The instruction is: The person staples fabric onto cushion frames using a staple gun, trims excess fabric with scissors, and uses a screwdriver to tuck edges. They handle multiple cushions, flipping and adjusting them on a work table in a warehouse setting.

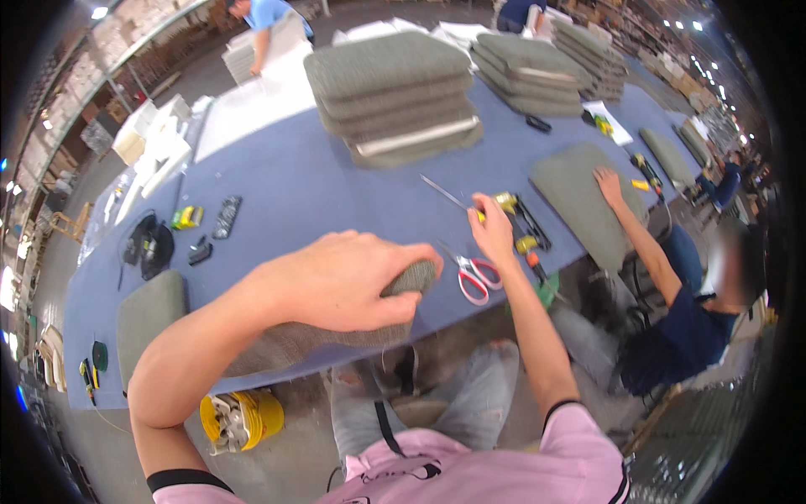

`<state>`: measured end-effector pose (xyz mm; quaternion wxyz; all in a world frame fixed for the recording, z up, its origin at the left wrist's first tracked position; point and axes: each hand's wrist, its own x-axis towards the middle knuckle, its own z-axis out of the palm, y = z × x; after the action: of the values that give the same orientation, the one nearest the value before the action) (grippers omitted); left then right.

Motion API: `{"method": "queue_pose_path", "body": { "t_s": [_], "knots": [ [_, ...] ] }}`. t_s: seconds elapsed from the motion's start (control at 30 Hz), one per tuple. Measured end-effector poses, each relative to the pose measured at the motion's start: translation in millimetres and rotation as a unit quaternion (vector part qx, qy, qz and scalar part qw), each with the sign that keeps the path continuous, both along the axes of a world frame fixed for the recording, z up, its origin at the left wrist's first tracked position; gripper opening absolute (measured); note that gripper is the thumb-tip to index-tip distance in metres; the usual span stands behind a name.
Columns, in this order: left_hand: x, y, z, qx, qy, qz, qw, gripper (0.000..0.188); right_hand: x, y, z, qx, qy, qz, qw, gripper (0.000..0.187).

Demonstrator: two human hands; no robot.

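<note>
The person's left hand (340, 281) is gripping a grey-green, fabric-covered cushion with a rounded end (298, 340), which is lying along the near edge of the blue-topped desk (277, 202), partly hidden beneath the left forearm. The hand is coming over the top: thumb on the near side, fingers on the far side, pinching the rounded end between them. How much of the weight the desk is bearing cannot be told.

The cushion is probably feeling light for its size, soft on its padded faces and stiffer inside — the tall stack of matching grey-green cushions (395, 71) is standing in flat, even layers, with a pale strip showing low down, perhaps a firm backing. The woven-looking cover is likely giving good friction rather than slipping, though a sharp point could be snagging or piercing it. The rounded end is offering a sound hold; pinching loose fabric alone would be risking a pulled cover, and a long piece would be wanting support near its middle as well.

The right hand (495, 228) is holding a thin, straight metal-shafted tool with a yellow handle (445, 192), its fingers closing around the handle — the shaft is pointing away from the cushion. Red-and-white-handled scissors (465, 263) are lying between the two hands.
</note>
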<state>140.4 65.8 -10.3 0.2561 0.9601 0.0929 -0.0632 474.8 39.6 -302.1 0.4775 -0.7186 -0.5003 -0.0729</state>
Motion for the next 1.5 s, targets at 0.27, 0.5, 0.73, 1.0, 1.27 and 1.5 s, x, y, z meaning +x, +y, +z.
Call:
{"method": "queue_pose_path", "body": {
  "t_s": [0.27, 0.5, 0.73, 1.0, 1.27, 1.5],
  "knots": [
    [-17.8, -45.5, -18.6, 0.074, 0.02, 0.092, 0.993, 0.05, 6.2, 38.9, -83.2, -0.302, -0.18, -0.059, 0.934, 0.046],
    [-24.2, -53.1, -26.4, 0.097, -0.011, 0.12, 0.988, 0.056, 43.1, 42.0, -60.5, -0.361, -0.261, -0.048, 0.894, 0.032],
    [-22.9, -48.9, -20.7, 0.123, 0.023, 0.145, 0.982, 0.055, -9.3, 13.9, 125.8, -0.239, 0.161, 0.285, 0.914, 0.044],
    [-21.9, -44.1, -22.2, 0.158, -0.018, 0.133, 0.978, 0.052, -78.9, -61.4, 334.6, 0.062, 0.044, 0.441, 0.895, 0.037],
    [-19.9, -32.6, -19.4, 0.181, -0.026, 0.117, 0.976, 0.049, -76.2, -86.1, 353.2, 0.204, -0.107, 0.241, 0.943, 0.039],
    [-21.3, -24.2, -22.4, 0.191, -0.027, 0.118, 0.974, 0.05, -142.3, -47.4, 340.4, 0.398, 0.108, 0.321, 0.853, 0.034]
  ]
}}
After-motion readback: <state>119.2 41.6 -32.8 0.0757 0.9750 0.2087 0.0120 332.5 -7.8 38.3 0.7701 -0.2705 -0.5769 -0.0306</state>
